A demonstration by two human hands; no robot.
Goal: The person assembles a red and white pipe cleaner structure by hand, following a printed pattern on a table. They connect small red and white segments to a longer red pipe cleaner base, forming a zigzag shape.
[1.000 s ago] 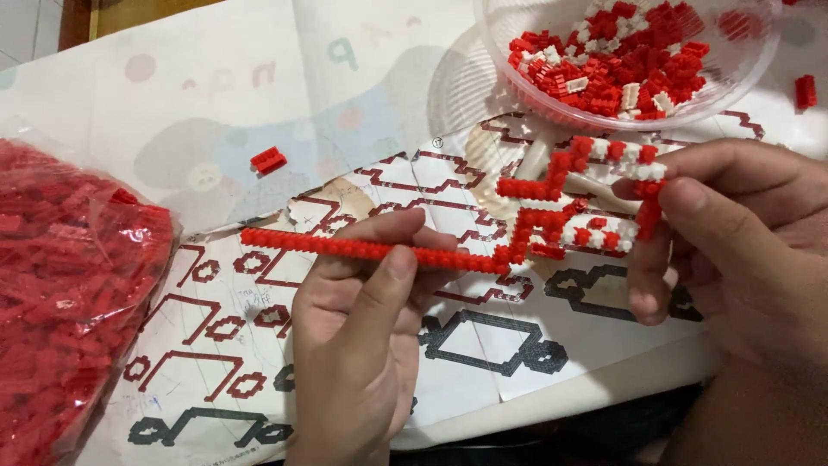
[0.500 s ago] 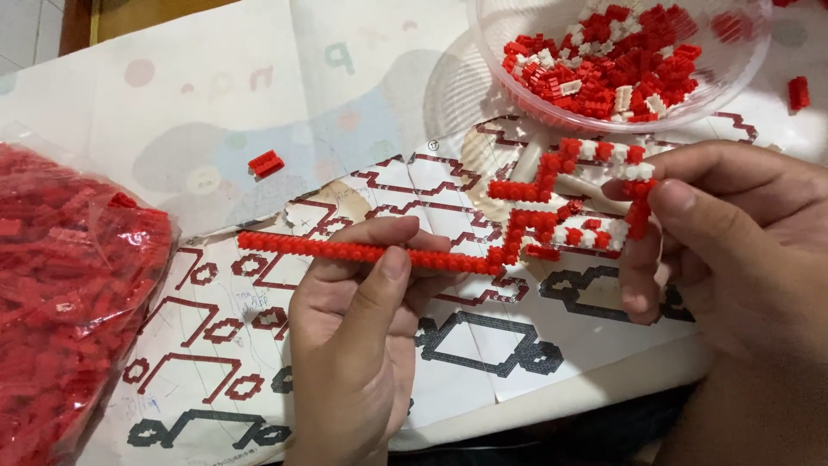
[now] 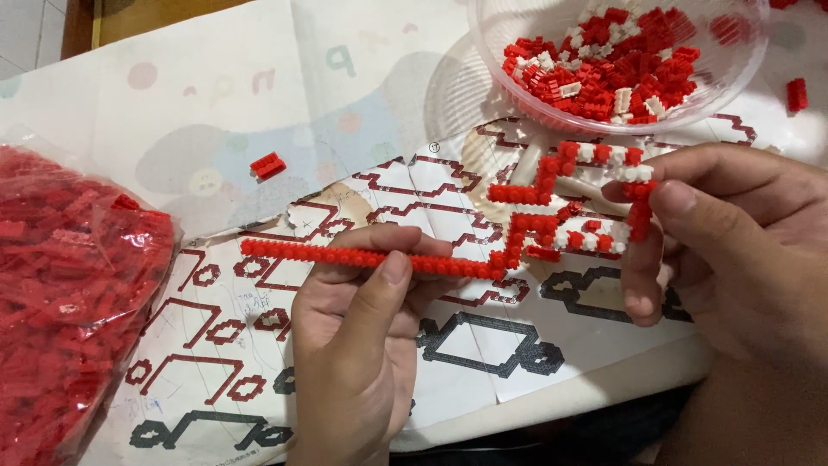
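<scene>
1. Nearest, at the table's front edge: left hand, thumb on top, fingers curled under, pinching the long red bar of the brick piece.
2. To the right, also at the front edge: right hand, thumb and fingers closed on the short red end of the same piece.
3. Held up between both hands, just above the sheet: a thin piece of tiny bricks, red with some white. Long straight bar running left, bent and stepped part on the right.
4. Flat on the table under the hands: a paper sheet with red and dark chain-like shapes drawn on it. Reaching down to the front edge.
5. At the left edge of the table: a clear bag, full of red bricks, bulging, touching the sheet's left side.
6. Farther back, past the sheet's top left: one loose brick, red, lying alone on the pale cloth with faded round shapes.
7. At the far right corner: a clear bowl, round, holding a heap of red and white bricks. Just behind the brick piece.
8. Right of the bowl, near the right edge: another small red brick on the cloth.
9. Far left corner: a bit of brown wood and pale floor beyond the cloth.
</scene>
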